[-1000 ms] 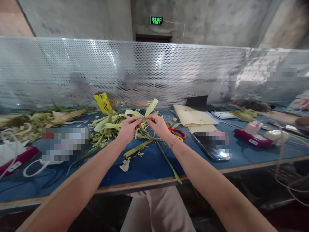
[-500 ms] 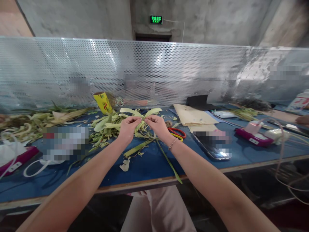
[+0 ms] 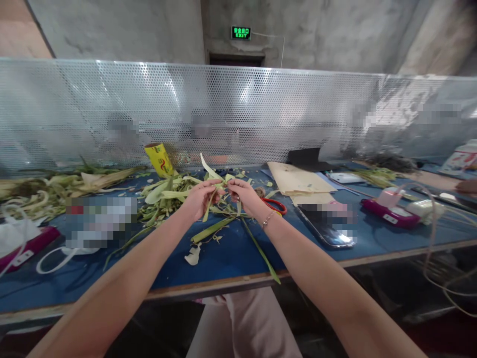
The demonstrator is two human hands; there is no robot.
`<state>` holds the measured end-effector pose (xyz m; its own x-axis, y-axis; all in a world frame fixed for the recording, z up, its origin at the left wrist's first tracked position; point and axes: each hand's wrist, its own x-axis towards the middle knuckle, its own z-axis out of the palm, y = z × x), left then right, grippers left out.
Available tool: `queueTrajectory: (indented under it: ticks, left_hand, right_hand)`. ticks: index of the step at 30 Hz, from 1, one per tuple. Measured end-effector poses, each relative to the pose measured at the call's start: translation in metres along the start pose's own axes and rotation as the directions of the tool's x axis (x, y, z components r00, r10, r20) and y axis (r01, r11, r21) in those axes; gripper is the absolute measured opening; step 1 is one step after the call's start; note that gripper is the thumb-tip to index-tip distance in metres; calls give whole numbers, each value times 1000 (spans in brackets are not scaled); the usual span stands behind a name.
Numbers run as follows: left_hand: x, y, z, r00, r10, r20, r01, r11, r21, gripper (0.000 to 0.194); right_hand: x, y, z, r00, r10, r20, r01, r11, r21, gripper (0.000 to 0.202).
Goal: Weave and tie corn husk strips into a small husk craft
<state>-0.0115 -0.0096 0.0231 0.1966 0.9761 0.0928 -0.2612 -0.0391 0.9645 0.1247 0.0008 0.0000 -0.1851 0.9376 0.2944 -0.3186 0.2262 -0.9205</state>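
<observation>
Over the blue table (image 3: 231, 266), my left hand (image 3: 203, 198) and my right hand (image 3: 243, 193) meet with fingertips close together. Both are closed in a pinch on pale green leaf strips (image 3: 209, 168); one strip points up and another hangs below my left fingers. Just left of and behind my left hand lies a heap of leaf strips (image 3: 158, 194). Red-handled scissors (image 3: 275, 204) sit partly hidden beyond my right wrist. Nearer the front edge are a cut green stalk (image 3: 210, 229), a long green strip (image 3: 259, 251) and a pale scrap (image 3: 193, 254).
A yellow tube (image 3: 159, 160) stands at the back near a perforated metal screen (image 3: 231, 99). On the right lie brown paper (image 3: 300, 179), a phone (image 3: 328, 231) and a purple power strip (image 3: 391, 213) with cables. More leaves (image 3: 67, 189) and another power strip (image 3: 33, 246) are left.
The leaf strips have turned between my fingers: they spread sideways before, and now one points up and one hangs down. My left hand has rotated slightly, its fingers more curled.
</observation>
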Motion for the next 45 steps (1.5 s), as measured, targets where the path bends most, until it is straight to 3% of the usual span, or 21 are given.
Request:
queueTrajectory:
  ticks: [3, 8, 10, 14, 17, 19, 21, 23, 25, 27, 31, 36, 40, 45]
  left_hand:
    - [3, -2, -4, 999, 1, 40, -2, 1000, 17, 29]
    - [7, -10, -6, 990, 113, 90, -122, 987, 103, 39]
    - [6, -10, -3, 980, 186, 73, -195, 970, 148, 35]
    - [2, -8, 3, 971, 236, -34, -221, 946, 238, 30]
    - [4, -9, 2, 949, 311, -53, -290, 925, 245, 31]
    - [6, -10, -1, 919, 387, -71, -354, 892, 280, 31]
    - [9, -11, -5, 900, 426, -93, -372, 862, 345, 33]
    - [10, -12, -8, 902, 419, -102, -346, 844, 409, 36]
    - [11, -13, -11, 913, 396, -99, -319, 844, 431, 40]
    - [12, -15, -12, 904, 420, -83, -352, 840, 414, 41]
    - [14, -19, -9, 878, 474, -74, -427, 843, 328, 28]
    - [11, -18, -3, 947, 279, -161, -266, 959, 101, 32]
    - [10, -13, -3, 967, 198, -161, -204, 979, -24, 30]
    - [6, -8, -1, 977, 131, -167, -152, 981, -121, 22]
  right_hand:
    - [0, -3, -2, 996, 64, 62, -70, 994, 88, 16]
    - [-1, -4, -5, 975, 124, 186, -153, 976, 155, 20]
    - [0, -3, -5, 969, 142, 202, -171, 976, 132, 21]
    - [2, 1, -4, 958, 152, 242, -169, 984, 53, 17]
    - [5, 3, -3, 981, 111, 162, -101, 992, -74, 15]
    - [6, 2, -3, 999, -6, 35, 15, 968, -249, 13]
    - [3, -1, -4, 970, -241, -34, 193, 846, -498, 17]
    - [-1, -5, -3, 876, -476, 72, 391, 615, -685, 29]
    - [-6, -7, -1, 793, -547, 268, 547, 448, -707, 34]
    - [-8, -6, 2, 754, -536, 379, 616, 376, -693, 38]
    - [-7, 0, 4, 781, -547, 301, 553, 383, -740, 46]
    - [-2, 0, -5, 794, -589, 151, 445, 395, -804, 44]
    - [2, 0, -8, 803, -582, 125, 380, 340, -860, 41]
    - [5, 4, -8, 874, -474, 109, 305, 360, -882, 32]
